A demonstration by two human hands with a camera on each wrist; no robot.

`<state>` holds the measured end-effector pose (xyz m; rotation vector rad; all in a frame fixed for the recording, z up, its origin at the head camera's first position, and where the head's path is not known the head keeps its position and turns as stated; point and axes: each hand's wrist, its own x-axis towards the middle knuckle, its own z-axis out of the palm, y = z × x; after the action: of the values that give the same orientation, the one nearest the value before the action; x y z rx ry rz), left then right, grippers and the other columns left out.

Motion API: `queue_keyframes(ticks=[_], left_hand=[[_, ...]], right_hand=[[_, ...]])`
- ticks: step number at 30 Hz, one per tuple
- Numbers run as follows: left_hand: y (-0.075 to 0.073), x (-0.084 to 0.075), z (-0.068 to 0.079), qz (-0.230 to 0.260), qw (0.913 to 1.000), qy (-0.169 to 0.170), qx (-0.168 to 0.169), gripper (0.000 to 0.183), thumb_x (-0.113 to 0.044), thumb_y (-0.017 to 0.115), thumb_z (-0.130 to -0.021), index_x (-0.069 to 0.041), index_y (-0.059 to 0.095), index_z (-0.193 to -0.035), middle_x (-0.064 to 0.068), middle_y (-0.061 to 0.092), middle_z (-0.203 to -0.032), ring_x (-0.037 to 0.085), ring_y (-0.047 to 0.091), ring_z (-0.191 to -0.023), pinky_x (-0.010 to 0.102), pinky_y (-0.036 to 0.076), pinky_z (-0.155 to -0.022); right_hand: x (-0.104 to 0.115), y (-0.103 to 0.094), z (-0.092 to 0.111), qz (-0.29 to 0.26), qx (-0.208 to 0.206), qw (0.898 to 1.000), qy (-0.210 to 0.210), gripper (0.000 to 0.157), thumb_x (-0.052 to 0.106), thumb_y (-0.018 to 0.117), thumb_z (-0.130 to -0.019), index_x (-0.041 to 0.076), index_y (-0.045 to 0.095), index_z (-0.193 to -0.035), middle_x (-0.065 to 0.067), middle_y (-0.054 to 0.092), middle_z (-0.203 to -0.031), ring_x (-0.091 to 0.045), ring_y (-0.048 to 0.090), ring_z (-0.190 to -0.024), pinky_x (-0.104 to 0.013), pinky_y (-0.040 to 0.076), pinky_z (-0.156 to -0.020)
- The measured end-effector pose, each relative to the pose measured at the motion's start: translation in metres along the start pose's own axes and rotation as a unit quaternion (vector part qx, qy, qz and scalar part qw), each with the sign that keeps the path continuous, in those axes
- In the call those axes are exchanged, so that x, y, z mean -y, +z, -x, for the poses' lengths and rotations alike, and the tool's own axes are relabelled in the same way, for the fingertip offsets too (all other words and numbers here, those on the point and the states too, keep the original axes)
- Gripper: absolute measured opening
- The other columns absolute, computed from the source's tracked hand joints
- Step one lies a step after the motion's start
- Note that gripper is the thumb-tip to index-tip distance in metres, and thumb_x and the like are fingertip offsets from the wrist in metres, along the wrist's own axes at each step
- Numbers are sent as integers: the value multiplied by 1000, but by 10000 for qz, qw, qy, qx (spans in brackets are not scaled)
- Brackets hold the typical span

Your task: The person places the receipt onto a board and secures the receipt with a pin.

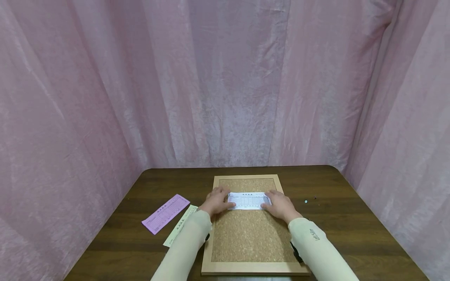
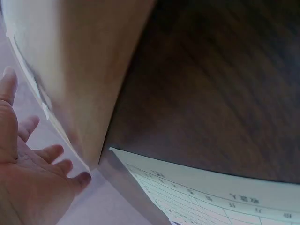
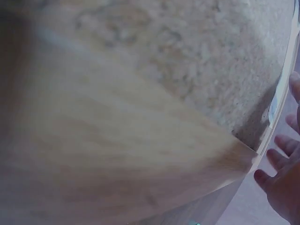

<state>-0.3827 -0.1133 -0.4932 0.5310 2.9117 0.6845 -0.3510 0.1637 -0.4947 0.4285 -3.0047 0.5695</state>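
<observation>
A white printed slip [image 1: 248,200] with a table of lines lies across the upper part of a wood-framed cork board [image 1: 249,238]. At the slip's left end my left hand [image 1: 216,200] touches it, thumb toward the near corner and fingers spread over the frame side. My right hand [image 1: 279,204] rests on the opposite end, its thumb and fingers apart at the corner. In the left wrist view the left hand's fingers [image 2: 49,152] look spread and loosely bent. Likewise spread are the right hand's fingers [image 3: 276,159] in the right wrist view.
Left of the board, a purple slip [image 1: 166,214] and a pale green slip [image 1: 181,225] lie on the dark wooden table [image 1: 351,234]; the left sleeve partly covers the green one. Tiny bits, including a light blue one [image 1: 306,201], lie to the right. Pink curtains [image 1: 239,86] surround the table.
</observation>
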Motion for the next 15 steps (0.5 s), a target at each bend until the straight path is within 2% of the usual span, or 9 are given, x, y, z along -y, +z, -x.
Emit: queue_keyframes(ticks=[4,12,15], left_hand=[[3,-1,3,-112,9997,-186,98,72,-50,64,-93,-14,42,-152,21,20,-161,44,11,-148,66,9,-114],[6,-1,7,-316,9985,-368,249,71,-54,62,-93,-15,44,-151,21,13,-163,47,8,-147,71,7,-111],[6,-2,7,-310,9984,-407,257,72,-54,61,-93,-15,44,-151,20,12,-163,48,8,-147,71,7,-110]], right_hand=[[-1,3,1,113,174,9997,134,63,36,64,-96,-1,48,-144,-29,38,-150,-46,32,-140,-63,26,-109],[0,3,3,-30,681,9955,658,65,43,57,-98,4,44,-148,-34,22,-155,-51,16,-144,-72,11,-109],[1,2,4,-48,749,9944,744,65,44,56,-98,4,44,-149,-35,19,-156,-53,14,-144,-73,9,-109]])
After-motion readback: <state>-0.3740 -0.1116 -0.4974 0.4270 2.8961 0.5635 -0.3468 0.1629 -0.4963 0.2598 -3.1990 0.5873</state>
